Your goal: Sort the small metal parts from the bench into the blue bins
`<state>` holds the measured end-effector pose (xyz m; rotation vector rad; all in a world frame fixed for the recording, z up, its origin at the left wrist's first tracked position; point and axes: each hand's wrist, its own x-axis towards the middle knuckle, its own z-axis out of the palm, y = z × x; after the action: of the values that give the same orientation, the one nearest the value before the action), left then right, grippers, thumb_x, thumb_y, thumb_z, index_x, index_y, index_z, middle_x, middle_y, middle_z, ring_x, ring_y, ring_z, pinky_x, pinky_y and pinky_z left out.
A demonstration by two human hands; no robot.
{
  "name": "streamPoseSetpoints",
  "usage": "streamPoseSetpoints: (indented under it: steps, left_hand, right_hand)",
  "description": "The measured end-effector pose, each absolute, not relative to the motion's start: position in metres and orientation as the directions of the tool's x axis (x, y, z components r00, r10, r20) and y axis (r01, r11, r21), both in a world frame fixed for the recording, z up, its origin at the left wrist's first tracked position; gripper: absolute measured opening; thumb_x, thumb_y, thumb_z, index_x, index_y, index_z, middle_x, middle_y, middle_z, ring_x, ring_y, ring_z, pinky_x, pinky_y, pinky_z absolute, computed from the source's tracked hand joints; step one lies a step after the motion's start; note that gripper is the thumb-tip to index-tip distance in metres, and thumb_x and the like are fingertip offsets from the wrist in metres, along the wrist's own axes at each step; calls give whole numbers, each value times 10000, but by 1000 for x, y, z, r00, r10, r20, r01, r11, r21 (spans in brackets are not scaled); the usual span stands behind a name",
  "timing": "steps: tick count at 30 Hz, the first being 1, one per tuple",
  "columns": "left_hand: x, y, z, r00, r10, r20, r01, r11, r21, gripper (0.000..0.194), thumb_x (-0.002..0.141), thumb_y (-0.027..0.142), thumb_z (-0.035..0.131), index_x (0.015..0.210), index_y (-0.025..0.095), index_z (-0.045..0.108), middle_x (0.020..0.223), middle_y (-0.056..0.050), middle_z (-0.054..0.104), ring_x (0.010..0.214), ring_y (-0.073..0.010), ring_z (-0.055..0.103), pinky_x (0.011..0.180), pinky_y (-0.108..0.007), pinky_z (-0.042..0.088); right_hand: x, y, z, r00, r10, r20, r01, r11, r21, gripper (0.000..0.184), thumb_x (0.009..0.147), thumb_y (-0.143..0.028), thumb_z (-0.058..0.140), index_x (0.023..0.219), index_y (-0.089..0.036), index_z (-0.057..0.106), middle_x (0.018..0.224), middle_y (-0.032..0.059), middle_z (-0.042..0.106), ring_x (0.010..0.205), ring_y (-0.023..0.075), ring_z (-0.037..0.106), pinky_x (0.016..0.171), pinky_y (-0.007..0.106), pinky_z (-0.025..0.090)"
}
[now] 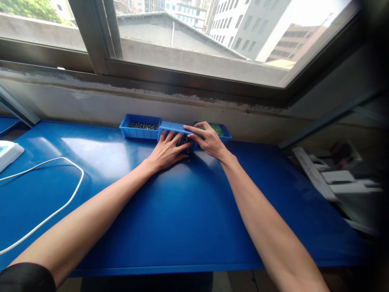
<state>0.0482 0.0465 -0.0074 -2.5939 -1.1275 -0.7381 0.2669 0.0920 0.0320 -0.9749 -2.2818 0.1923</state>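
A blue plastic bin (174, 127) is tipped toward me at the back of the table, with dark small parts (183, 140) showing at its mouth. My right hand (210, 142) pinches its upper right edge between thumb and fingers. Across the mouth lies my left hand (166, 152), its fingers spread against the bin and the dark parts; the fingertips are partly hidden. On the left stands another blue bin (141, 132) holding many small dark pieces. Behind my right hand, a third blue bin (226, 134) contains something green (218, 129).
The bins stand on a blue table (170, 219) along a wall under a window (194, 48). A white cable (73, 194) loops across the left side, near a white device (9, 154). Pale boxes and boards (337, 178) are beyond the right edge.
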Motion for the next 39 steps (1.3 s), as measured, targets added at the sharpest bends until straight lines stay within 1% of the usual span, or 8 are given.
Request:
streamPoseSetpoints:
  steps: [9, 16, 19, 26, 30, 33, 36, 39]
  left_hand:
    - [47, 48, -10, 570, 624, 535, 740, -672, -4, 449, 952, 483, 561, 1376, 338, 592, 1522, -158, 405, 1373, -405, 339, 1113, -621, 244]
    - [47, 47, -11, 560, 634, 533, 741, -671, 18, 438, 943, 485, 577, 1357, 345, 604, 1515, -149, 403, 1369, -400, 334, 1106, -625, 241]
    - [47, 48, -12, 566, 632, 530, 740, -673, 12, 465, 939, 506, 574, 1371, 335, 594, 1468, -159, 431, 1345, -388, 359, 1097, -591, 274]
    - [46, 52, -18, 552, 661, 509, 737, -672, 73, 529, 916, 584, 567, 1365, 308, 605, 1352, -157, 504, 1217, -350, 452, 1034, -515, 351]
    - [47, 50, -17, 554, 664, 502, 743, -667, 63, 522, 921, 579, 561, 1350, 286, 614, 1343, -167, 511, 1207, -354, 461, 1016, -501, 362]
    - [47, 48, -16, 543, 667, 510, 756, -653, 48, 495, 925, 563, 562, 1312, 262, 631, 1375, -172, 497, 1229, -358, 454, 1029, -500, 357]
    - [47, 47, -15, 541, 675, 502, 761, -647, 50, 522, 925, 553, 568, 1354, 257, 594, 1403, -170, 492, 1240, -361, 453, 1041, -503, 348]
    - [47, 47, -15, 552, 679, 484, 755, -653, 55, 585, 930, 547, 564, 1441, 268, 510, 1404, -151, 514, 1246, -350, 462, 1049, -492, 346]
  right_hand:
    - [267, 95, 28, -530, 659, 534, 586, 739, -332, 447, 992, -482, 498, 1359, -267, 634, 1171, 105, 540, 1087, 230, 597, 1029, 376, 469]
    - [267, 92, 30, -533, 657, 533, 601, 737, -307, 431, 992, -480, 492, 1364, -308, 625, 1178, 95, 546, 1091, 234, 595, 1024, 397, 481]
    - [266, 89, 32, -536, 647, 543, 598, 744, -297, 436, 991, -478, 491, 1366, -299, 625, 1179, 101, 549, 1086, 241, 597, 1022, 404, 486]
    - [267, 83, 31, -533, 651, 540, 601, 741, -300, 439, 992, -500, 473, 1351, -308, 638, 1217, 104, 523, 979, 215, 621, 972, 399, 526]
    - [268, 82, 28, -532, 645, 548, 598, 745, -297, 432, 999, -484, 469, 1357, -306, 633, 1228, 107, 503, 910, 192, 625, 945, 394, 538]
    - [268, 80, 28, -530, 641, 555, 603, 745, -284, 427, 1002, -466, 472, 1365, -304, 627, 1238, 111, 488, 882, 181, 621, 922, 387, 542]
    - [267, 79, 27, -528, 648, 549, 615, 738, -279, 419, 1002, -456, 473, 1374, -325, 616, 1251, 107, 482, 856, 173, 605, 906, 389, 546]
    - [266, 77, 27, -530, 646, 549, 620, 737, -269, 417, 1005, -453, 466, 1378, -336, 611, 1258, 105, 476, 853, 171, 587, 899, 382, 545]
